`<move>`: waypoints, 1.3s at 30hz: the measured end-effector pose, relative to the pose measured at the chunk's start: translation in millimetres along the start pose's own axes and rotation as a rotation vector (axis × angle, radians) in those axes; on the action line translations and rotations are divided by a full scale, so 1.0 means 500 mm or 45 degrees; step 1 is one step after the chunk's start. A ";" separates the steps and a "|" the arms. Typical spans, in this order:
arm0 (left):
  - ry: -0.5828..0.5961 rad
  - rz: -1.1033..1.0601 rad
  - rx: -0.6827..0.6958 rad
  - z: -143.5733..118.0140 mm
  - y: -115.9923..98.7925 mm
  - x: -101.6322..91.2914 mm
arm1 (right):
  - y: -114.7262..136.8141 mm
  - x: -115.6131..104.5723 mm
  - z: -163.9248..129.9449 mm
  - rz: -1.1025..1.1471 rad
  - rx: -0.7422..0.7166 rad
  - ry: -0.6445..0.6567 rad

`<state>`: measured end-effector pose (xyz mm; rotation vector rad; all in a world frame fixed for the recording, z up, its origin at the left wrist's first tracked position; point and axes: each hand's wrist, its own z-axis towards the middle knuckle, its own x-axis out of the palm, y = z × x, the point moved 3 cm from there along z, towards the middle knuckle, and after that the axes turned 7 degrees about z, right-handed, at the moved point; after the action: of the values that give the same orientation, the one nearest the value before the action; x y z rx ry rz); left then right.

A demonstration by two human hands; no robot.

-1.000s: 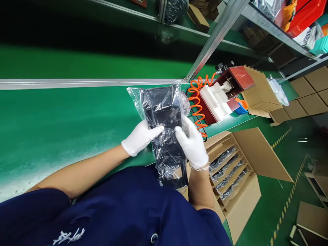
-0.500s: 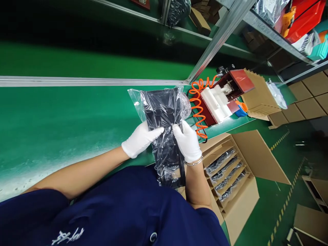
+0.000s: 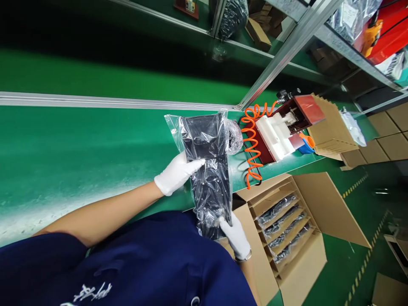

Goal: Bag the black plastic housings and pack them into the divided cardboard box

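Observation:
A long black part in a clear plastic bag (image 3: 210,174) is held in front of my body, its far end over the green bench and its near end by my shirt. My white-gloved left hand (image 3: 177,172) grips its left edge near the middle, thumb on top and fingers underneath. Lower down, my gloved right hand (image 3: 234,236) is closed on the near right corner, thumb on the plastic. What the black part is, I cannot make out through the wrapping. Just right of its far end lies a roll of clear wrapped material (image 3: 235,137).
An open cardboard box (image 3: 306,250) with dividers holds several bagged black parts at the lower right. A red and white press-like device (image 3: 276,134) with a coiled orange hose (image 3: 253,146) stands on the green bench (image 3: 95,148). A metal post (image 3: 287,55) rises behind.
My right hand has moved from the middle of the bagged part down to its near right corner. My left hand keeps its hold. The whole view has shifted slightly.

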<state>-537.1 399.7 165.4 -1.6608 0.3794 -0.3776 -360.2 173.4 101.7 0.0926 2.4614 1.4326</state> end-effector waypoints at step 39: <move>-0.009 0.048 -0.051 0.015 -0.014 0.000 | 0.043 0.019 -0.015 0.050 -0.072 -0.261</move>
<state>-533.4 407.2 171.5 -1.6915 0.4152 -0.3381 -373.5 179.6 121.6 0.2636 2.2643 1.4308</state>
